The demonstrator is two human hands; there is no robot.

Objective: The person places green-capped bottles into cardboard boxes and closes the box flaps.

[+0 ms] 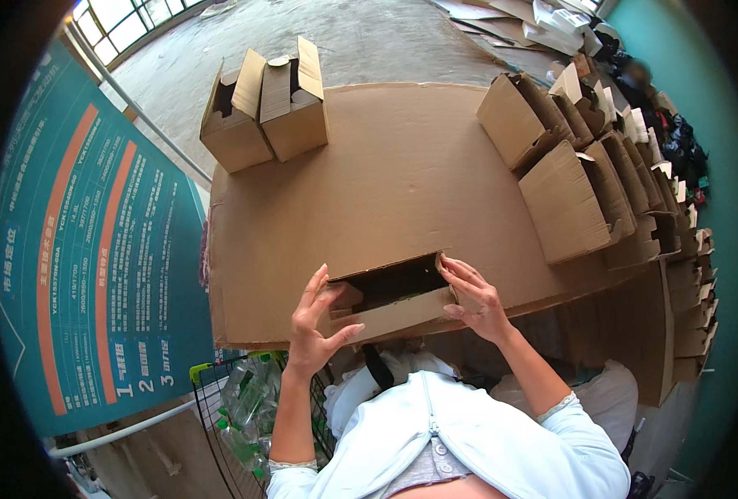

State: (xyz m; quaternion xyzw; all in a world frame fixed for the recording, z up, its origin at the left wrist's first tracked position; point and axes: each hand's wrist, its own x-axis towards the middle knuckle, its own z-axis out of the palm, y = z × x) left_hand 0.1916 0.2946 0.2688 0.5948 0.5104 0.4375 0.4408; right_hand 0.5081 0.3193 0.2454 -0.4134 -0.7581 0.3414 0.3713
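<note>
An open-topped brown cardboard box point(398, 320) sits at the near edge of the cardboard-covered table, its dark inside showing. At the box's left end is my left hand point(309, 326), with the fingers along the end and the thumb at the front wall. My right hand point(478, 303) grips the right end, fingers over the upper corner and thumb against the front. Between them the two hands hold the box by its ends. The bottom of the box is hidden from view.
Two open cardboard boxes point(294, 125) stand on the far left of the brown tabletop point(385, 175). Many more boxes point(572, 200) are stacked along the right. A wire basket of green-capped plastic bottles point(248, 407) is at lower left, below a teal banner point(94, 249).
</note>
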